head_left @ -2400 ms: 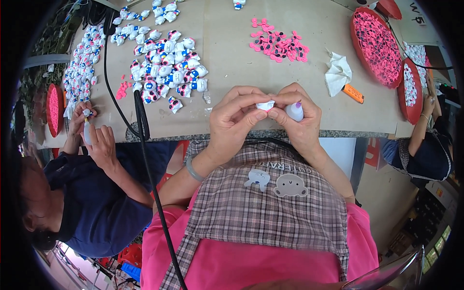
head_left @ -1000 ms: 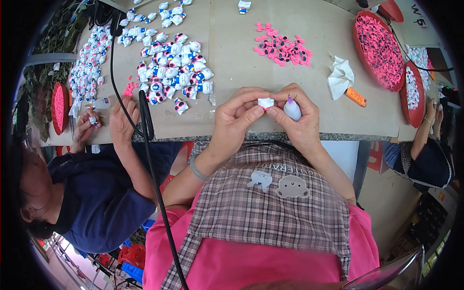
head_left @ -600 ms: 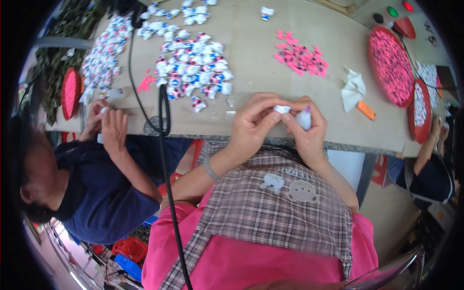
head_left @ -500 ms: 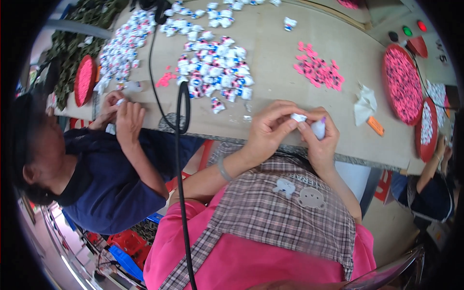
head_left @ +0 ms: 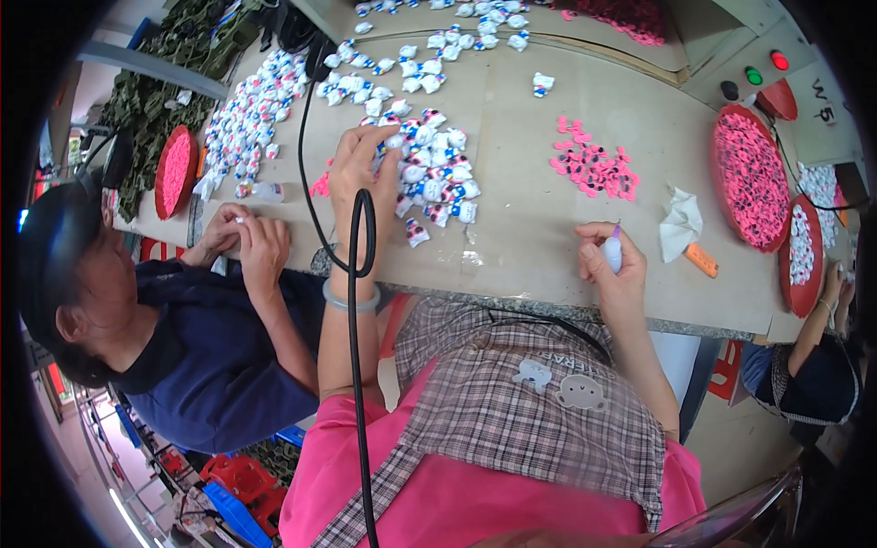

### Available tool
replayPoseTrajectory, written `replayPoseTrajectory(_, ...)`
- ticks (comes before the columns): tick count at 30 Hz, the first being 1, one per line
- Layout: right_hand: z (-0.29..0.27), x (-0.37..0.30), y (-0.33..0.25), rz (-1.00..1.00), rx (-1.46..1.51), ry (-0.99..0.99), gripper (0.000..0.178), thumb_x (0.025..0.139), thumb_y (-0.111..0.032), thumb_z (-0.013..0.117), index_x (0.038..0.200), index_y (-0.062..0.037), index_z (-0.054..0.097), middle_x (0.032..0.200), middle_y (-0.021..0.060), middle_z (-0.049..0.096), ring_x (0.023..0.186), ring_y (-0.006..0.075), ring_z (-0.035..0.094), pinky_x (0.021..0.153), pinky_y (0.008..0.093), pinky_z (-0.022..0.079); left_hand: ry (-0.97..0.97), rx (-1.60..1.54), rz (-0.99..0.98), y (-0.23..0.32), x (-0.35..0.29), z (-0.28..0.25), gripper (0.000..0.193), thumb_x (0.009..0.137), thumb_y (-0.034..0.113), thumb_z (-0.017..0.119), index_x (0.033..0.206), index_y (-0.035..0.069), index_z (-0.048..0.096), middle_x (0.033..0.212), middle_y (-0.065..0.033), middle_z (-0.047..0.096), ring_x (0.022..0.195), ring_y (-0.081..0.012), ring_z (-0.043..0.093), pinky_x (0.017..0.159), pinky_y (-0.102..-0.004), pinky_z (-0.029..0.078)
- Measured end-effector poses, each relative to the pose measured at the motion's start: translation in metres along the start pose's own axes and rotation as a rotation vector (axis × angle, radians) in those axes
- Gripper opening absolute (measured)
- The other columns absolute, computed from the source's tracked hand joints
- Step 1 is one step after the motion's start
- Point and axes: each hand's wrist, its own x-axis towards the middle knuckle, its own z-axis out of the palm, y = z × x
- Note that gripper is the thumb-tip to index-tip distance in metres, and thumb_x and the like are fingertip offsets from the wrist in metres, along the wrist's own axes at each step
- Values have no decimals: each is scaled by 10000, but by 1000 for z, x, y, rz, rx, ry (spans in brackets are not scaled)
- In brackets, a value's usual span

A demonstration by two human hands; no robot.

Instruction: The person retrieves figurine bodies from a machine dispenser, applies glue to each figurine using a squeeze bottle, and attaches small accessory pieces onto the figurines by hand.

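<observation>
My left hand (head_left: 364,178) reaches over a heap of small white figures (head_left: 443,169) with blue and pink parts. Its thumb and fingertips close around one small white figure (head_left: 395,142) at the heap's left side. In my right hand (head_left: 621,279), near the table's front edge, is a small squeeze bottle (head_left: 611,253) with a purple tip pointing up. Ahead of that hand lies a loose pile of small pink pieces (head_left: 598,169) with dark spots. One white figure (head_left: 543,84) stands alone farther back.
A black cable (head_left: 354,320) hangs across the view by my left forearm. Red trays of pink pieces (head_left: 751,178) and white pieces (head_left: 802,256) stand at right, near a crumpled tissue (head_left: 681,224) and an orange block (head_left: 702,260). A co-worker (head_left: 210,338) handles a small piece at left.
My hands have parted. The left has carried the small white figure from in front of me to the heap at left; the right stays near the edge with the bottle, its tip now upward.
</observation>
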Motion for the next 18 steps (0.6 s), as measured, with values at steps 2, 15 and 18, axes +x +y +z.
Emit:
replayPoseTrajectory(2,-1,-1,-2,32,-8,-12,177,863,-82,651,1024,-12,628,795,-7,555,636,41,481,542,186,407,-36,16,15,-1,5,6,228,798,23,642,1025,17,655,1035,-136,623,912,-262,613,829,-334,485)
replayPoseTrajectory(15,-11,-7,-1,42,-8,-3,158,862,-115,667,981,-14,644,777,-10,578,636,37,490,555,188,421,-249,114,33,63,81,158,217,818,117,616,1027,73,653,1122,-136,597,1065,-325,545,874,-438,465)
replayPoseTrajectory(18,-16,-9,-2,64,-37,-36,213,861,-79,641,1059,-20,589,800,-1,569,645,47,492,554,191,419,-302,214,159,64,82,167,241,801,70,624,1042,60,630,1070,-155,592,977,-344,577,847,-437,486)
